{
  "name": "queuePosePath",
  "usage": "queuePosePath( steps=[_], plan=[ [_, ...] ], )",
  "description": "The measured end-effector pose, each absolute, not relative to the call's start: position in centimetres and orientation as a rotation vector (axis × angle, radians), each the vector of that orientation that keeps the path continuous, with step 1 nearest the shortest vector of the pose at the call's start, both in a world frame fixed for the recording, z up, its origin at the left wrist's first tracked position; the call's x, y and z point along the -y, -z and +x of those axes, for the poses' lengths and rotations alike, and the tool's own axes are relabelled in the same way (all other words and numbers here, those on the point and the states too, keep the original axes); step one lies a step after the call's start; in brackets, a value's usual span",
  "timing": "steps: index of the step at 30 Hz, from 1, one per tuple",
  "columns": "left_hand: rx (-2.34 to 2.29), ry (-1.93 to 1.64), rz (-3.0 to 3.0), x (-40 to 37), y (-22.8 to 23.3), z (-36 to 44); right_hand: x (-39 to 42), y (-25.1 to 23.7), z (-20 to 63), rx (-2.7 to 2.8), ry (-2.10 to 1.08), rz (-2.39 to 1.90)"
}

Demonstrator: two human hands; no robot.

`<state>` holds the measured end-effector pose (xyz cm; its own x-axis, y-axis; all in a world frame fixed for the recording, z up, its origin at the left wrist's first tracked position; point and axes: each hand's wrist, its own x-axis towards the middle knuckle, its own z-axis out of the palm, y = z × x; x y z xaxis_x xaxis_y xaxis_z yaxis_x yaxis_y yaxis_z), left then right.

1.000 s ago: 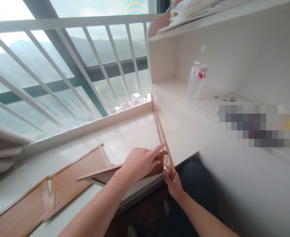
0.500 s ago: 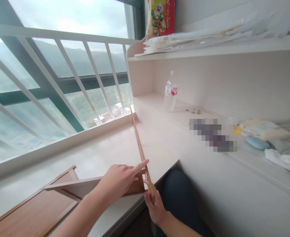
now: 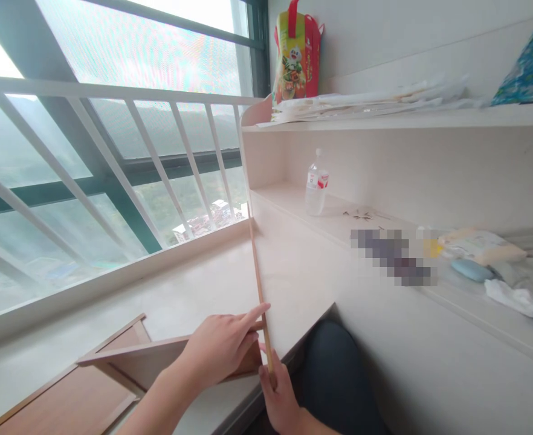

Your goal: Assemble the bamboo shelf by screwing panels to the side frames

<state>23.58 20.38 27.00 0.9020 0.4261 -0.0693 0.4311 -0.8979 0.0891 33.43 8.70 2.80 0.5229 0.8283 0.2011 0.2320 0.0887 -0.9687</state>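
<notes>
A long wooden panel (image 3: 259,284), seen almost edge-on, runs from my lap up to the far wall by the window. My right hand (image 3: 280,389) is closed around its near end. My left hand (image 3: 223,341) stretches its index finger onto the panel's edge, while its other fingers curl round the end of a second, upright wooden board (image 3: 153,356) that meets the long panel. Part of that board is hidden behind my left forearm. A framed brown panel (image 3: 62,396) lies flat at the lower left.
On the ledge to the right stand a plastic bottle (image 3: 317,184), small dark metal pieces (image 3: 361,215), a blue oval object (image 3: 472,270) and a crumpled white tissue (image 3: 513,298). A shelf (image 3: 384,121) above bears flat wrapped packs and a colourful bag (image 3: 293,60). A white railing (image 3: 158,93) lines the window.
My head view has tilted up slightly. The long panel now appears more edge-on, its near end a little further left and lower. Both hands keep their places on the boards.
</notes>
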Motion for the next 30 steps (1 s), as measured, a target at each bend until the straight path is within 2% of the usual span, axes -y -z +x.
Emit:
queuePosePath(
  steps=[12, 18, 30],
  plan=[
    [-0.72, -0.008, 2.989, -20.6, -26.4, 23.4, -9.1, -3.1, 33.8, 1.073, -0.654, -1.482],
    [-0.778, 0.02, 3.015, -20.1, -25.8, 22.9, -7.7, -3.3, 35.0, 1.143, -0.585, -1.482],
    [-0.797, -0.036, 3.04, -20.1, -24.8, 22.6, -5.5, -8.3, 41.3, 1.584, -0.61, -1.491]
  ],
)
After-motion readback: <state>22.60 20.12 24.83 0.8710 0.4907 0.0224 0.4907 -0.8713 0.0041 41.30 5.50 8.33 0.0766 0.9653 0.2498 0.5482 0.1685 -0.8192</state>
